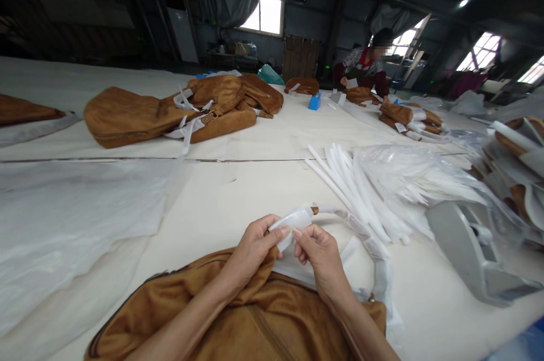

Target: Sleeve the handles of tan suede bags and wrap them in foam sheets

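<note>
A brown suede-like bag (272,324) with a zip lies on the table right in front of me, under my forearms. Its strap (380,270) loops out to the right, covered in white wrapping. Around the near end of that strap sits a white foam wrap (294,218). My left hand (260,241) is closed round this wrap, thumb on top. With thumb and fingers, my right hand (317,247) pinches the wrap's lower edge. The two thumbs almost meet. What lies under the wrap is hidden.
White foam strips (348,185) and a clear plastic bag (416,171) lie at right, near a grey tape dispenser (461,253). Plastic sheets (76,219) cover the left. More brown bags (136,117) lie beyond; a co-worker (361,69) handles another at the far side.
</note>
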`<move>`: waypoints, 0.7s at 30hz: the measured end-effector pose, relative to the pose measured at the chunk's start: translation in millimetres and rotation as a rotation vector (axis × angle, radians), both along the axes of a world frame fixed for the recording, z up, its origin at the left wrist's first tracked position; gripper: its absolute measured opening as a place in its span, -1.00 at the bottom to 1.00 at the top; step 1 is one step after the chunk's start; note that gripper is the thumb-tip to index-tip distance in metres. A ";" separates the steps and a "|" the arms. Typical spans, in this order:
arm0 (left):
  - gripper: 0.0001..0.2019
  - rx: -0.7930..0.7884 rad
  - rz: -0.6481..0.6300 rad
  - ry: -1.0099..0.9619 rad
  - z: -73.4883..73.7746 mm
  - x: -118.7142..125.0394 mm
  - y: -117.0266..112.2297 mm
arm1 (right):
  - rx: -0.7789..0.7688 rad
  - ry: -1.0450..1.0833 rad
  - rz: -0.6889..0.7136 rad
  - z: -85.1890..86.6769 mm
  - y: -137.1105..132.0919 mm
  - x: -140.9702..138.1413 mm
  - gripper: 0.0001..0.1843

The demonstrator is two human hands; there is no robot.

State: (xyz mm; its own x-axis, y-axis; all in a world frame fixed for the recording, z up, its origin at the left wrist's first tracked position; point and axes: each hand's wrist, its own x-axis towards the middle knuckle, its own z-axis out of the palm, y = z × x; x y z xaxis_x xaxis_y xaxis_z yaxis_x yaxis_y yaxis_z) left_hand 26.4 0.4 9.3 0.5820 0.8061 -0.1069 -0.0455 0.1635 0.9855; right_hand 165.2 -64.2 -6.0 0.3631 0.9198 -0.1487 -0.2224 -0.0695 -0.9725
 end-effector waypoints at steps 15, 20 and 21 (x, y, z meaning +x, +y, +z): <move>-0.64 -0.237 0.069 -0.018 5.7 -2.6 -1.7 | 0.106 0.105 0.152 -2.9 8.7 -2.3 -0.78; -0.66 -0.239 0.032 -0.013 4.0 -3.6 -1.1 | 0.165 0.086 0.149 -2.2 14.5 -4.7 -0.86; -0.66 -0.237 0.022 -0.004 3.7 -3.7 -0.9 | 0.173 0.091 0.150 -2.6 14.5 -4.4 -0.86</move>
